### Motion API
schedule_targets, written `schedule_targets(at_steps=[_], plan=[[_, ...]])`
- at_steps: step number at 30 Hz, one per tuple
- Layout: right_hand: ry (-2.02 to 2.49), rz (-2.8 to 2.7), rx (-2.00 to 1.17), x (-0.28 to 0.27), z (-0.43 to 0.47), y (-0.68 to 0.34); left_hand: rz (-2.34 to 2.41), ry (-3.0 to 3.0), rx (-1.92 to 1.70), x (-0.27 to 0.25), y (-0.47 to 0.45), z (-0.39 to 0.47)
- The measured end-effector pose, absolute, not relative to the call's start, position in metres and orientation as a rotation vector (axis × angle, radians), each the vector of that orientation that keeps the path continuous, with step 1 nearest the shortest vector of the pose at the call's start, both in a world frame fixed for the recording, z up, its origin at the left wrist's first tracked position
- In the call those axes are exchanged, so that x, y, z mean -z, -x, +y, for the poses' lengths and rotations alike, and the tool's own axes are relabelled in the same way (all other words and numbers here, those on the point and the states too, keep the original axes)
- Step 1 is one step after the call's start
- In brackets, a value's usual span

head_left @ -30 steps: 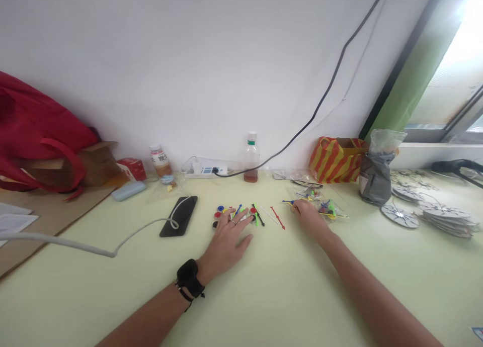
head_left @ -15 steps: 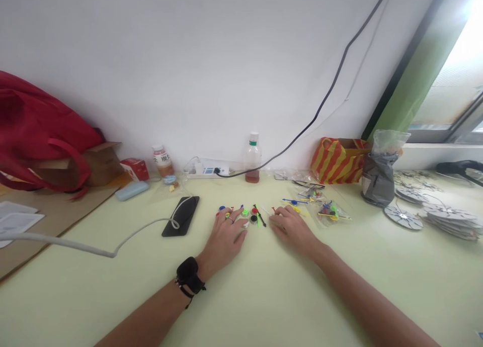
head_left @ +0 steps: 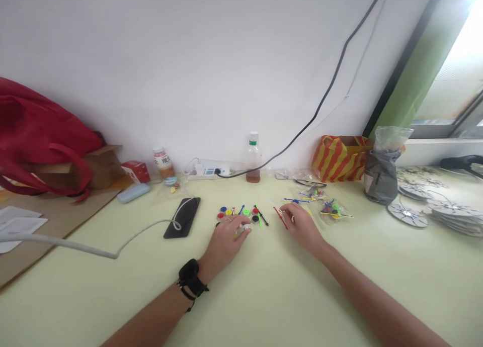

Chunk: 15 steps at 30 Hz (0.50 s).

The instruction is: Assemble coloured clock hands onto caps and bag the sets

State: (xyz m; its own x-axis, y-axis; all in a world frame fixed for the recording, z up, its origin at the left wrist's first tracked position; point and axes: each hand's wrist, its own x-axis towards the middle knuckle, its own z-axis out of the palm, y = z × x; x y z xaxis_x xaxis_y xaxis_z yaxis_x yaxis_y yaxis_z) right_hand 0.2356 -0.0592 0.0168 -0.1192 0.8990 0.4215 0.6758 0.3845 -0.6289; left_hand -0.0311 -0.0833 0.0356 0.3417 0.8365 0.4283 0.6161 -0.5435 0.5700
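Left hand (head_left: pixel 225 240) rests palm-down on the pale green counter (head_left: pixel 264 296), fingers loosely spread over small coloured plastic discs (head_left: pixel 241 215). Right hand (head_left: pixel 302 227), fingers curled, pinches a thin red plastic pointer (head_left: pixel 279 218) just right of them.

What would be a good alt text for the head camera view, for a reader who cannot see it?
Two bare hands rest on a pale green table: the left hand beside small coloured round pieces, the right hand touching a thin red stick. Behind them lie a black phone, a bottle and a red bag.
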Motion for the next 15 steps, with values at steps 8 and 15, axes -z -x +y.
schedule_targets(at_steps=[8, 15], plan=[[1.032, -1.575, -1.050, -0.037, -0.083, -0.208, 1.090, -1.728, -1.200, -0.033, 0.022, -0.085], [0.908, -1.640, -1.266, -0.037, -0.098, -0.191, 0.970, -1.505, -1.123, -0.036, 0.020, -0.085]])
